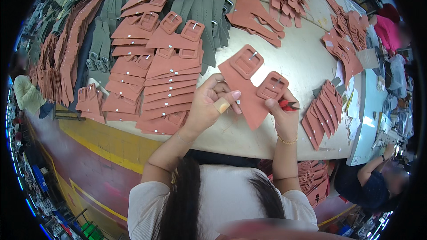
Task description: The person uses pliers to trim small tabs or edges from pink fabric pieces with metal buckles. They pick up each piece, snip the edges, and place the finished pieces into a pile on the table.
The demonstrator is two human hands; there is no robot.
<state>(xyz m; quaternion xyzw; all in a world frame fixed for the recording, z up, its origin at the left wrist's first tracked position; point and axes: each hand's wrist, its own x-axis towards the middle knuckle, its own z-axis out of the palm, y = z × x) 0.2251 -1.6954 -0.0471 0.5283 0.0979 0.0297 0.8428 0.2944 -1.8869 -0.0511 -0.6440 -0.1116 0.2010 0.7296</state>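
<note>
Your left hand (209, 102) and right hand (281, 106) both grip the terracotta buckle strap piece (249, 86) above the desk (302, 58) (right also holds red snips (289, 105), probably); trimming beside the buckle comes next.

Viewpoint: the scene is seen from the person's head, looking steeply down.
Nearness: the left hand (209, 104) and right hand (280, 113) are seen close, mid-frame.
Beyond the grip: the table (302, 58) is curved by the fisheye lens.
</note>
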